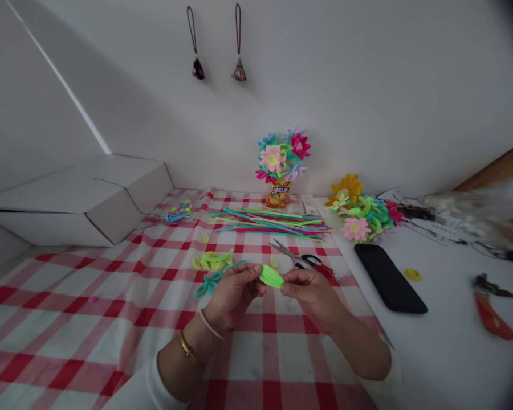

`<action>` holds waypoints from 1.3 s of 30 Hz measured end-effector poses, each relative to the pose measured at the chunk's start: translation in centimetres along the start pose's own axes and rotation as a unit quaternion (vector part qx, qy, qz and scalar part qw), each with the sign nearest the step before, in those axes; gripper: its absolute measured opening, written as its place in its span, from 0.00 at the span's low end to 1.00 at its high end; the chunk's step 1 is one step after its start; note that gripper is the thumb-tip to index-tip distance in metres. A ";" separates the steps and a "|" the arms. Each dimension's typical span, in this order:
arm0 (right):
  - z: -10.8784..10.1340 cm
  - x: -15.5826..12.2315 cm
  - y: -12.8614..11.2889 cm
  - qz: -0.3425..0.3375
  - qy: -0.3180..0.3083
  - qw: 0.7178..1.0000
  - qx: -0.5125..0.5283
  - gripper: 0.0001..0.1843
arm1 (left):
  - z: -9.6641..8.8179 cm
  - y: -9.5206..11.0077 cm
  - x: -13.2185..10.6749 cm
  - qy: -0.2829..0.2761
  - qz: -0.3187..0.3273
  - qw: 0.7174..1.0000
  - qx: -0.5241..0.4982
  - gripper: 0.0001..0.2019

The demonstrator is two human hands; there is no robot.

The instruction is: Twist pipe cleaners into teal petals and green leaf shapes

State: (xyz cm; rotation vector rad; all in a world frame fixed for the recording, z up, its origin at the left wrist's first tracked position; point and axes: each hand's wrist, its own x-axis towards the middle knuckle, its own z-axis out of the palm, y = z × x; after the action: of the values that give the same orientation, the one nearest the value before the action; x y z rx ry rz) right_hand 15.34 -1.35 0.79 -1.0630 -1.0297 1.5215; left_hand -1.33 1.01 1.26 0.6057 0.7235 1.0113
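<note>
My left hand (233, 293) and my right hand (310, 290) meet above the red-and-white checked cloth (89, 319). Both pinch a folded bright green pipe-cleaner piece (271, 275) between their fingertips, one hand at each end. A teal pipe-cleaner shape (209, 283) trails from under my left hand onto the cloth. Just beyond lie yellow-green pipe-cleaner bits (214, 260) and a pair of red-handled scissors (301, 259).
A bundle of coloured pipe cleaners (273, 222) lies further back, before a jar of pipe-cleaner flowers (281, 165). More flowers (363, 213), a black phone (389, 277) and orange pliers (491, 310) lie right. A white box (81, 199) stands left.
</note>
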 end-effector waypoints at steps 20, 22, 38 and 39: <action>-0.1 0.1 -0.1 -0.048 0.043 0.990 -0.128 0.11 | -0.7 0.3 0.5 0.016 0.002 1.000 -0.005 0.09; -0.1 0.2 0.0 -0.059 0.041 0.990 -0.125 0.10 | -0.6 0.1 0.3 -0.009 -0.005 1.000 -0.007 0.09; -0.1 -0.5 0.7 -0.319 0.078 0.862 -0.387 0.05 | 0.1 -1.5 -0.1 -0.064 -0.014 0.998 -0.014 0.04; -0.2 -0.5 0.7 -0.333 0.077 0.851 -0.398 0.06 | 0.1 -1.6 -0.1 -0.060 -0.007 0.998 -0.011 0.04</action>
State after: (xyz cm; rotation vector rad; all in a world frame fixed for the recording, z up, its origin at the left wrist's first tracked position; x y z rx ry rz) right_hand 15.40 -1.94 0.14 -1.1531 -1.7491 0.4091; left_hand -0.47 0.24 0.18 0.6364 0.6105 0.9601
